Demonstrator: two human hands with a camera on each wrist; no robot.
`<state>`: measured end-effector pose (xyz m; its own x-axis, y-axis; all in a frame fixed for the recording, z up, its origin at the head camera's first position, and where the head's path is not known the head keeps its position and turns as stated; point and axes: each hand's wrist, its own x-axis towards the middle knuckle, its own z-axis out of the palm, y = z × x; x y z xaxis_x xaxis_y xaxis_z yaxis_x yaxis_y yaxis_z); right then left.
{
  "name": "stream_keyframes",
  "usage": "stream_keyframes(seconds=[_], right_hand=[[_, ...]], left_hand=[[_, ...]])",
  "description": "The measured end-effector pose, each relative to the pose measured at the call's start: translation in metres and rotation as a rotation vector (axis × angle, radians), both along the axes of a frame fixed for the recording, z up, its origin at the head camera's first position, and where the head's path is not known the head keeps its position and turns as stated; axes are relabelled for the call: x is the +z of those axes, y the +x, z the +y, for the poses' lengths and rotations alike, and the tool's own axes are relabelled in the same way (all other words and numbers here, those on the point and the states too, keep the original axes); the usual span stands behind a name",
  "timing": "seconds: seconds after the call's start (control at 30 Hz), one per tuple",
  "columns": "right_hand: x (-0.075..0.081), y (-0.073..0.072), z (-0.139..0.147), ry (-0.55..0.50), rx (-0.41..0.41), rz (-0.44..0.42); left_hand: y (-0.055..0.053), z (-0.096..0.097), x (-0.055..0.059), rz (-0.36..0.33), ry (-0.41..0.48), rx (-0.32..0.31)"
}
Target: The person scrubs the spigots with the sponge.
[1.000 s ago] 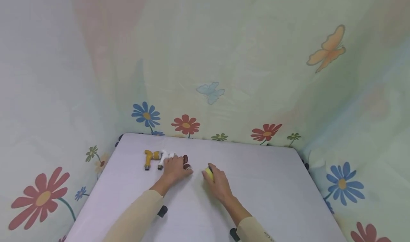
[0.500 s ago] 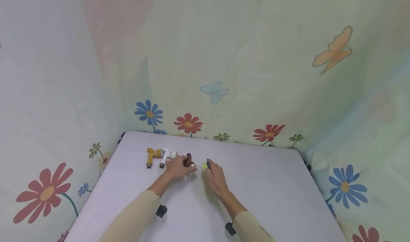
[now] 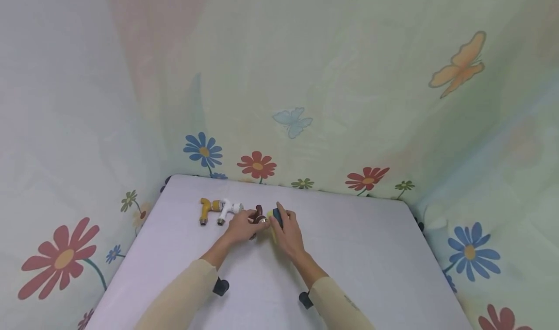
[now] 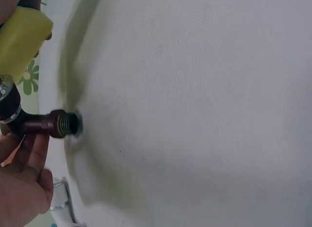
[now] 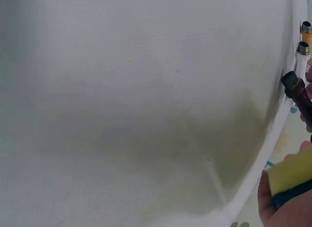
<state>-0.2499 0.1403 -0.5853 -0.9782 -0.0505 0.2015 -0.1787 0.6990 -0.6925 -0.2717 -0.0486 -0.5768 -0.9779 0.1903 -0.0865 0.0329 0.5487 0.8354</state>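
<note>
My left hand (image 3: pixel 241 227) grips a dark brown-red water tap (image 4: pixel 36 124) with a threaded end, held close over the table in the left wrist view. A sponge (image 5: pixel 292 173), yellow with a dark blue-green scouring side, is in my right hand (image 3: pixel 290 235), fingers and thumb curled round it. In the head view the sponge lies right at the knob end of the brown tap. To the left of my left hand, a white tap (image 3: pixel 224 208) and a yellow tap (image 3: pixel 204 208) lie side by side. My fingers partly cover the brown tap.
The table (image 3: pixel 358 252) has a pale, smooth cover and rounded back corners. Behind and at both sides hangs a pale curtain (image 3: pixel 340 102) printed with flowers and butterflies. Black wrist-camera pieces (image 3: pixel 221 287) stick out below the forearms.
My right hand has moved left and brought the sponge up to the brown tap. The brown tap has come farther away from the white one in my left hand.
</note>
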Motion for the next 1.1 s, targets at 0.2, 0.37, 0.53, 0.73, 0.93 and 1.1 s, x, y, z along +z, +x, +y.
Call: stream_keyframes(seconds=[0.2, 0.37, 0.53, 0.73, 0.93, 1.1], right_hand=[[0.001, -0.002, 0.004, -0.065, -0.003, -0.012], [0.002, -0.004, 0.007, -0.125, 0.060, -0.023], [0.002, 0.000, 0.007, -0.146, 0.162, -0.023], [0.007, 0.005, 0.009, -0.108, 0.239, 0.018], [0.017, 0.008, 0.005, -0.088, 0.330, -0.047], [0.027, 0.010, 0.006, -0.108, 0.427, -0.172]], left_hand=[[0.005, -0.005, -0.002, -0.188, 0.284, 0.074], [0.007, -0.011, -0.009, -0.243, 0.416, 0.040], [0.013, -0.018, -0.011, -0.230, 0.509, -0.014], [0.016, -0.025, -0.005, -0.234, 0.562, -0.054], [0.017, -0.030, -0.005, -0.197, 0.514, -0.103], [0.016, -0.036, 0.000, -0.134, 0.491, -0.142]])
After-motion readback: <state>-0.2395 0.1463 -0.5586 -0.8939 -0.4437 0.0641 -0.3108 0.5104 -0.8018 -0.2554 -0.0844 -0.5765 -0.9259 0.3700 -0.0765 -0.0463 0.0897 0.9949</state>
